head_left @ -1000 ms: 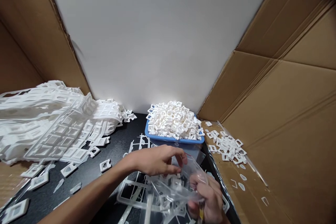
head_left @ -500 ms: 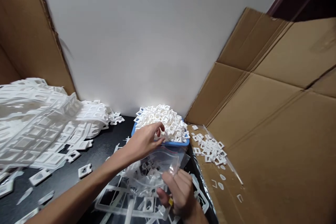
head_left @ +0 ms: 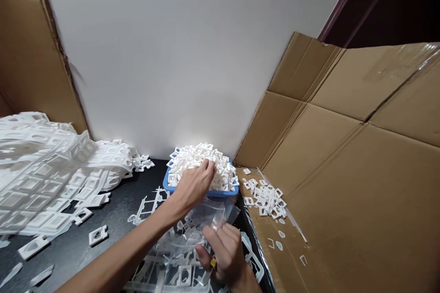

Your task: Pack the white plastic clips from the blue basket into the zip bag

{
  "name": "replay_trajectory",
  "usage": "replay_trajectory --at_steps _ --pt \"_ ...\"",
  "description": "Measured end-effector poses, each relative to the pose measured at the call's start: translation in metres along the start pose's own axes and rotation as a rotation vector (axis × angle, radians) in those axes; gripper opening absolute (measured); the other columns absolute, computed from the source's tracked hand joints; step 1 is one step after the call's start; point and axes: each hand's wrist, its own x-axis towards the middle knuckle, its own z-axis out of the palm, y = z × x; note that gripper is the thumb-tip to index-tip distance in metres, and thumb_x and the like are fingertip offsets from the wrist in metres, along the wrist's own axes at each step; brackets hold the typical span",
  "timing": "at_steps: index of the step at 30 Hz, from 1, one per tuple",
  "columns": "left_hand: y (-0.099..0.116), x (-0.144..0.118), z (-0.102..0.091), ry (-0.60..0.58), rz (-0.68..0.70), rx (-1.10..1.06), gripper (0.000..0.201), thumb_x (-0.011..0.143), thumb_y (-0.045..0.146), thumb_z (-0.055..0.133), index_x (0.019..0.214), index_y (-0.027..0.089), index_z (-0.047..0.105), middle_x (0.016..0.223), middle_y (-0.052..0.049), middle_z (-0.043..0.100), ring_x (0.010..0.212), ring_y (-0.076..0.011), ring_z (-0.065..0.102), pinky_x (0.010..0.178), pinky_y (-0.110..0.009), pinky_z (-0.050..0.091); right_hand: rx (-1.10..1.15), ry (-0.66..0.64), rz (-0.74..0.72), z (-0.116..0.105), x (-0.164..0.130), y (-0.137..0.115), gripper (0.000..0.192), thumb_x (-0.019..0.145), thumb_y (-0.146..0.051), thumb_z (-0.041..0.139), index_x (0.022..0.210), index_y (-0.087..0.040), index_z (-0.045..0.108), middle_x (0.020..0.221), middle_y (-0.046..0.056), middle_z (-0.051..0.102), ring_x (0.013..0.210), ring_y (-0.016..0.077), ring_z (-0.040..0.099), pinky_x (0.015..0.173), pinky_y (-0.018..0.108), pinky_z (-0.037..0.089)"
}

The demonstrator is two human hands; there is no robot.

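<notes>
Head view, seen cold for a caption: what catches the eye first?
A blue tray heaped with white clips sits mid-table by the wall, the left hand reaching into the heap. In front of it, the right hand grips a clear bag. White frames pile up at far left.

**Heaped tray of clips and a clear bag at the black tabletop's right edge**

The blue tray [head_left: 201, 191] sits at the back right corner of the black tabletop, against the wall, heaped above its rim with small white plastic square clips [head_left: 199, 165]. Just in front of it, near the right edge, lies a clear zip bag [head_left: 199, 224] with a red seal line, crumpled, its mouth open toward the tray, a few white clips showing through the film.
</notes>
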Motion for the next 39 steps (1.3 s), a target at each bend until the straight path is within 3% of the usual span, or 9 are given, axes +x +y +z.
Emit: replay_trajectory --at_steps 4,7,13,21,27,32,35,39 --pt "0.009 -0.003 -0.023 -0.006 -0.123 -0.208 0.031 0.105 0.047 0.064 0.094 0.018 0.061 0.084 0.001 0.055 0.064 -0.0116 0.048 0.055 -0.023 0.041 0.003 0.003 0.004 -0.002 0.001 0.000 0.039 0.112 -0.034 0.035 0.094 -0.016 0.064 0.062 0.003 0.059 0.054 0.0194 0.051 0.056 0.035 0.028" --pt "0.018 -0.008 -0.039 -0.104 -0.272 -0.388 0.041 0.102 0.059 0.060 0.096 0.018 0.061 0.076 0.002 0.048 0.051 -0.0080 0.030 0.046 -0.020 0.022 0.005 -0.007 0.003 -0.003 0.002 -0.001 0.039 0.112 -0.034 0.035 0.095 -0.015 0.065 0.063 0.004 0.059 0.055 0.0198 0.051 0.056 0.035 0.029" --pt "0.036 -0.015 -0.059 -0.298 -0.463 -0.637 0.037 0.097 0.049 0.066 0.102 0.013 0.065 0.071 0.004 0.041 0.051 -0.0067 0.018 0.043 -0.019 0.017 -0.002 -0.008 0.016 -0.002 0.002 0.000 0.043 0.113 -0.036 0.032 0.091 -0.017 0.064 0.062 0.003 0.057 0.054 0.0195 0.049 0.056 0.036 0.027" --pt "0.048 -0.023 -0.061 -0.367 -0.547 -0.800 0.036 0.103 0.042 0.061 0.105 0.008 0.071 0.068 0.006 0.036 0.054 -0.0068 0.017 0.044 -0.017 0.017 0.011 0.002 0.004 -0.004 -0.003 -0.002 0.036 0.112 -0.031 0.035 0.090 -0.018 0.060 0.061 0.002 0.054 0.054 0.0183 0.047 0.057 0.034 0.028" --pt "0.037 -0.025 -0.063 -0.475 -0.628 -0.907 0.036 0.102 0.038 0.060 0.110 0.005 0.073 0.073 0.003 0.038 0.054 -0.0063 0.021 0.041 -0.016 0.015 0.039 0.000 -0.012 -0.007 -0.012 -0.002 0.027 0.109 -0.025 0.039 0.096 -0.017 0.061 0.063 0.002 0.054 0.056 0.0184 0.047 0.059 0.033 0.029" --pt "0.035 -0.027 -0.064 -0.469 -0.597 -0.964 0.038 0.104 0.041 0.063 0.114 0.007 0.074 0.076 0.003 0.037 0.055 -0.0063 0.023 0.040 -0.015 0.019 0.068 0.010 -0.003 -0.006 -0.016 0.000 0.024 0.109 -0.024 0.041 0.097 -0.016 0.061 0.064 0.002 0.054 0.056 0.0181 0.047 0.059 0.033 0.030" --pt "0.041 -0.030 -0.061 -0.453 -0.555 -0.961 0.042 0.102 0.045 0.071 0.120 0.008 0.074 0.078 0.003 0.040 0.057 -0.0071 0.029 0.039 -0.015 0.025 0.085 0.010 0.016 -0.006 -0.017 0.001 0.023 0.109 -0.024 0.042 0.099 -0.016 0.061 0.066 0.003 0.056 0.057 0.0178 0.048 0.059 0.032 0.032" --pt "0.045 -0.032 -0.057 -0.392 -0.496 -0.948 0.046 0.094 0.044 0.083 0.125 0.010 0.075 0.081 0.002 0.044 0.064 -0.0081 0.041 0.051 -0.017 0.046 0.085 0.000 0.028 -0.007 -0.016 0.001 0.023 0.109 -0.024 0.043 0.098 -0.016 0.061 0.067 0.003 0.057 0.057 0.0177 0.049 0.059 0.032 0.033"
